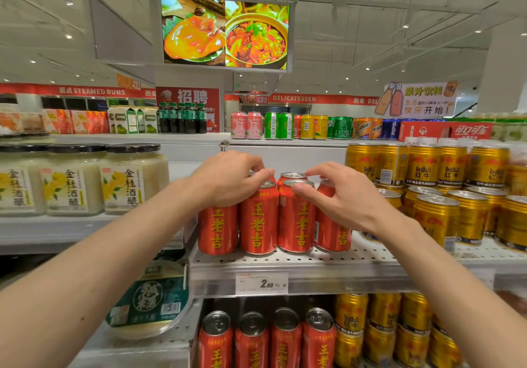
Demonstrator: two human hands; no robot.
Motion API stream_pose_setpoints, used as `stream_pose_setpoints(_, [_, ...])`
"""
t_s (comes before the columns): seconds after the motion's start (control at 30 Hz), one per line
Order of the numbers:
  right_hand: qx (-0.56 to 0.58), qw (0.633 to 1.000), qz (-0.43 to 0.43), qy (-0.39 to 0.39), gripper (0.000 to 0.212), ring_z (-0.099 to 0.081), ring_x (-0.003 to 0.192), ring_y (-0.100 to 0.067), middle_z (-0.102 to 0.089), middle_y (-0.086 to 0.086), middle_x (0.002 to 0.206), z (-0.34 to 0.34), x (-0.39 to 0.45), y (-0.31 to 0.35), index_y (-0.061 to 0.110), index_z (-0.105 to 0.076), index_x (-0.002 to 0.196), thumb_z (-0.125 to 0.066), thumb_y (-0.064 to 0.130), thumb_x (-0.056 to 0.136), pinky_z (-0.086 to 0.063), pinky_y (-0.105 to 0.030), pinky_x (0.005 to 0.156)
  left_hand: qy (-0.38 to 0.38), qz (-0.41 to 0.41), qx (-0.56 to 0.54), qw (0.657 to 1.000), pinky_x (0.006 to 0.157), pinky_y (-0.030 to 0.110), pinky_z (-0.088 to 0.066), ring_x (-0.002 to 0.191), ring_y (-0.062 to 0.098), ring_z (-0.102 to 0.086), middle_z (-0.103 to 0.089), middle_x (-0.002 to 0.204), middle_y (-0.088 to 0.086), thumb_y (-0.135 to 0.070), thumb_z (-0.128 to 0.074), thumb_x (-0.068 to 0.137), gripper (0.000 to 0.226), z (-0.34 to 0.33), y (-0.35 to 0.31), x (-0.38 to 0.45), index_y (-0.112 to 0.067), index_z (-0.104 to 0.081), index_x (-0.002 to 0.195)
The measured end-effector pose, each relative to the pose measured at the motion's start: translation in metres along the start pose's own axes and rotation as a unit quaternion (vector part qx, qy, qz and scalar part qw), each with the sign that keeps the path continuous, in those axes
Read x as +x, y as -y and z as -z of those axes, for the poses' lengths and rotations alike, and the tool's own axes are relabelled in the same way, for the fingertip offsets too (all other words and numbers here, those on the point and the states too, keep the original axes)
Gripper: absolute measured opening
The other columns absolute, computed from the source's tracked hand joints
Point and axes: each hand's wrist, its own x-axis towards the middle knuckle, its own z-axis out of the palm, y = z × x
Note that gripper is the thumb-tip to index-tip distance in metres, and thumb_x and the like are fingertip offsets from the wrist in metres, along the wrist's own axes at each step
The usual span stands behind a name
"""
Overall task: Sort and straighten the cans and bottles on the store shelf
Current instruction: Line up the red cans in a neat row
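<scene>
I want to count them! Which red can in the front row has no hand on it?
The tall red metal can, second from the left. The left hand and right hand cover or touch the other three.

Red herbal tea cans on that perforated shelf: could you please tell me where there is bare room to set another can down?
Bare strip of perforated metal shelf in front of the red herbal tea cans. Behind them, near the white back panel, looks open. Crowded: gold energy drink cans on the right; left hand and right hand cover the can tops.
</scene>
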Motion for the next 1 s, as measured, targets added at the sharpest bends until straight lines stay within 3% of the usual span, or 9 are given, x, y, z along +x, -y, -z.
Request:
stream_pose_setpoints(0.17, [-0.025,1.0,-0.015,-0.008,0.085,-0.046,0.134,-0.014,-0.055,0.006,0.143,0.006,-0.02,0.016,0.027,-0.054,0.139,-0.031,0.082,0.078,-0.038,-0.036,0.111,-0.054,-0.036,-0.001,0.998,0.086,0.037,-0.049,0.103,0.017,-0.061,-0.069,0.113,-0.005,-0.057,-0.039,0.098,0.045,0.004,0.001,-0.026,-0.025,-0.067,0.113])
stream_pose_setpoints(0.27, [-0.028,0.999,-0.011,-0.038,0.071,-0.036,0.143,-0.013,-0.047,0.005,0.152,0.007,-0.037,0.026,0.027,-0.05,0.144,-0.047,0.07,0.087,-0.03,-0.035,0.117,-0.088,-0.047,-0.037,0.994,0.095,0.036,-0.047,0.112,0.013,-0.057,-0.066,0.12,-0.006,-0.057,-0.041,0.094,0.049,0.008,0.002,-0.05,-0.025,-0.063,0.123])
stream_pose_setpoints(0.47, [0.06,0.991,-0.011,-0.123,0.053,-0.047,0.13,-0.007,-0.053,0.008,0.139,-0.004,-0.091,0.051,0.022,-0.06,0.133,-0.059,0.052,0.089,-0.036,-0.026,0.107,-0.187,-0.08,-0.191,0.96,0.093,0.029,-0.049,0.107,0.009,-0.058,-0.066,0.114,-0.007,-0.04,-0.058,0.093,0.035,0.007,-0.011,-0.121,-0.02,-0.063,0.122])
stream_pose_setpoints(0.57, [0.13,0.983,-0.063,-0.113,0.041,-0.059,0.105,0.004,-0.061,0.017,0.118,-0.021,-0.126,0.058,0.029,-0.061,0.125,-0.063,0.049,0.089,-0.046,-0.018,0.09,-0.163,-0.036,-0.304,0.938,0.088,0.027,-0.052,0.102,0.007,-0.065,-0.068,0.108,-0.015,-0.035,-0.063,0.092,0.03,-0.011,-0.011,-0.156,-0.025,-0.063,0.12])
stream_pose_setpoints(0.67, [0.188,0.969,-0.134,-0.084,0.031,-0.065,0.085,-0.001,-0.069,0.02,0.096,-0.047,-0.163,0.059,0.034,-0.064,0.118,-0.067,0.044,0.089,-0.047,-0.016,0.073,-0.117,0.02,-0.388,0.914,0.084,0.022,-0.053,0.098,0.008,-0.068,-0.071,0.101,-0.017,-0.033,-0.065,0.092,0.026,-0.04,-0.012,-0.189,-0.032,-0.064,0.118])
stream_pose_setpoints(0.87, [0.248,0.934,-0.256,-0.032,0.02,-0.068,0.08,-0.005,-0.072,0.016,0.089,-0.088,-0.233,0.041,0.036,-0.067,0.109,-0.07,0.036,0.089,-0.054,-0.023,0.074,-0.046,0.163,-0.517,0.839,0.086,0.03,-0.055,0.097,0.008,-0.069,-0.074,0.1,-0.01,-0.022,-0.067,0.093,0.023,-0.099,-0.026,-0.244,-0.034,-0.066,0.112])
stream_pose_setpoints(1.0, [0.256,0.918,-0.303,0.001,0.02,-0.07,0.078,-0.005,-0.071,0.019,0.087,-0.093,-0.26,0.019,0.036,-0.067,0.11,-0.07,0.035,0.09,-0.055,-0.021,0.065,-0.014,0.219,-0.526,0.822,0.092,0.036,-0.055,0.099,0.009,-0.069,-0.074,0.102,-0.012,-0.027,-0.066,0.093,0.022,-0.124,-0.043,-0.259,-0.038,-0.065,0.112])
